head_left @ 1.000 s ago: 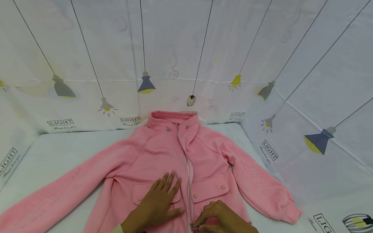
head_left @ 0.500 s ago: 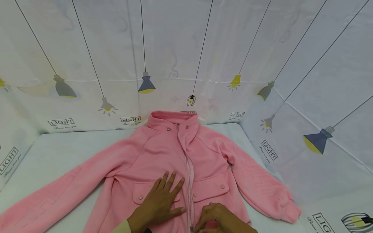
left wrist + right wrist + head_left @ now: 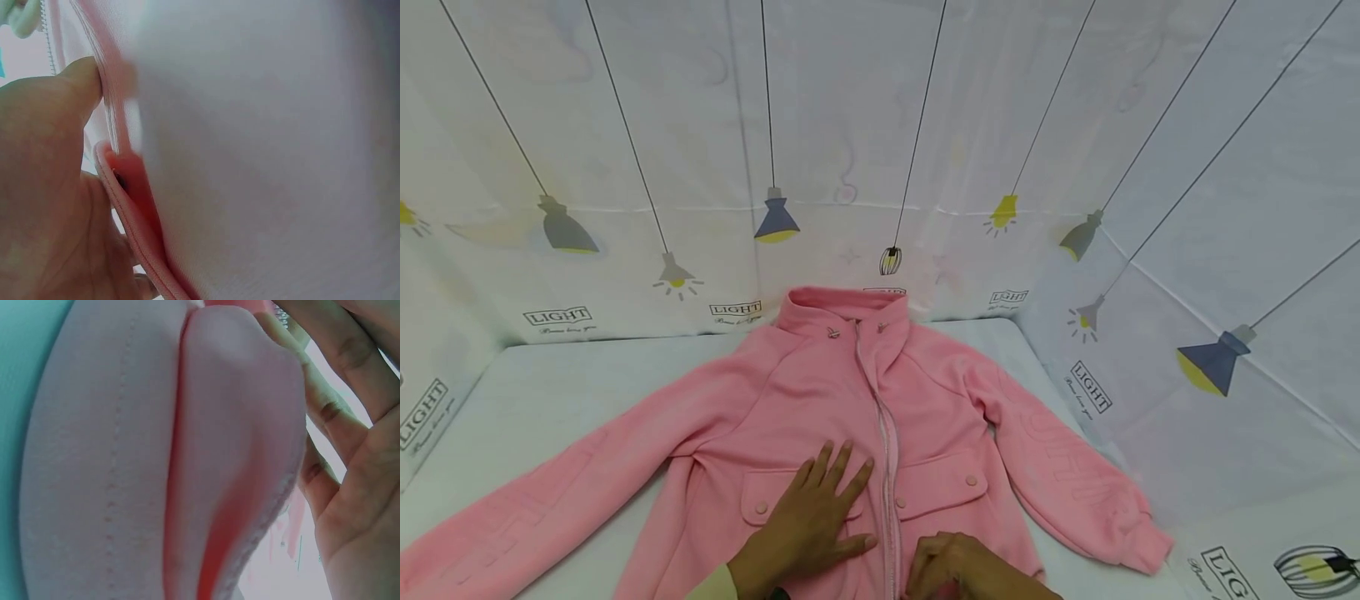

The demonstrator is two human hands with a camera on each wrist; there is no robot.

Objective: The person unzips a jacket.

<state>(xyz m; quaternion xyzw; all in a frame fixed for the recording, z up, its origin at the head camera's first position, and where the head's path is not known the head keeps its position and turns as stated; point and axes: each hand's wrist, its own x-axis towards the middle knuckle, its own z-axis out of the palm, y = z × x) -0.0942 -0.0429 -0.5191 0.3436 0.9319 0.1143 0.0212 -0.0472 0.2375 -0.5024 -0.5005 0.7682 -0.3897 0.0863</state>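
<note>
A pink jacket (image 3: pixel 820 400) lies front up with its collar at the far side. My left hand (image 3: pixel 816 525) rests spread over the pocket flap on the left, its thumb beside the zipper (image 3: pixel 887 492). In the left wrist view that flap's edge (image 3: pixel 134 228) stands up beside the palm. At the bottom of the head view my right hand (image 3: pixel 958 567) has curled fingers at the zipper's lower part, where it pinches the zipper pull; the pull itself is hidden. The right wrist view shows those fingers (image 3: pixel 353 353) by the zipper teeth (image 3: pixel 281 315).
The jacket's sleeves spread out to both sides over a white padded surface (image 3: pixel 572 392). Behind and to the right rise white sheet walls (image 3: pixel 842 125) printed with hanging lamps. A second pocket flap (image 3: pixel 943 487) with snap buttons lies above my right hand.
My right hand has slid slightly down and toward the body along the zipper, and the pull it pinches has gone below the frame. My left hand has shifted slightly right and stays flat.
</note>
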